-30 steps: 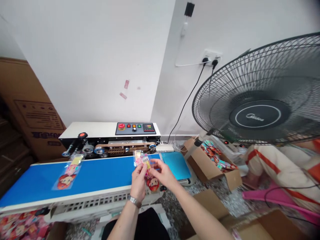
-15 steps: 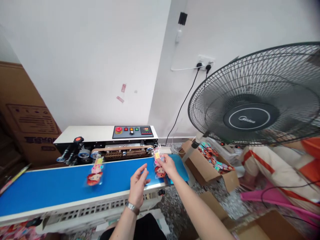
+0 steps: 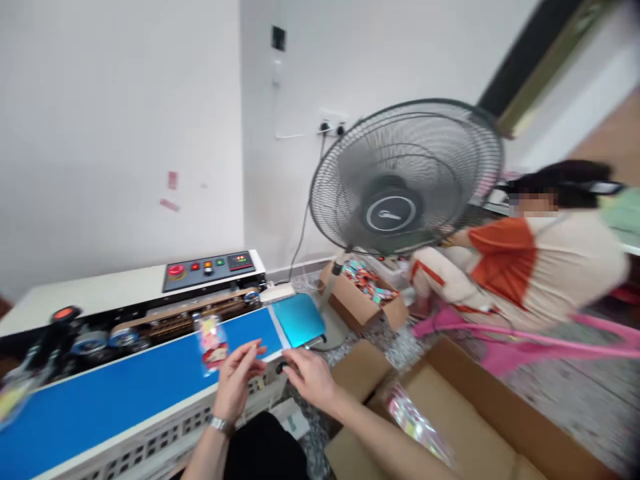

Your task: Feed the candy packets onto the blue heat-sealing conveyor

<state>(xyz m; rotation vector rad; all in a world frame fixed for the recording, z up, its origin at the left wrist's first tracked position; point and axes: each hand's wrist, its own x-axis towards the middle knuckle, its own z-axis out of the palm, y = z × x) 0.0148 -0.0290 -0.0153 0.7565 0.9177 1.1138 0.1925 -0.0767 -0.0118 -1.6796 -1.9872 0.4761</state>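
My left hand (image 3: 236,381), with a metal watch at the wrist, hovers over the belt's front edge with its fingers apart and nothing in it. Close to its fingertips, a clear packet (image 3: 212,343) with a red-haired character figure lies on the blue conveyor belt (image 3: 125,400), beside the sealing machine's rollers. My right hand (image 3: 309,377) is empty too, fingers loosely stretched, in front of the turquoise end plate (image 3: 299,321). At the far left of the belt a second packet (image 3: 13,400) shows, blurred.
An open carton (image 3: 480,407) at lower right holds clear packets (image 3: 417,423). Behind it, a smaller carton (image 3: 357,303) is full of colourful packets. A fan (image 3: 393,213) stands beyond the belt's end. A seated person (image 3: 505,260) on a pink chair is at right.
The view has swung right. My right hand has let go of the packet and moved toward me, off the belt. Both packets have shifted left along the belt.
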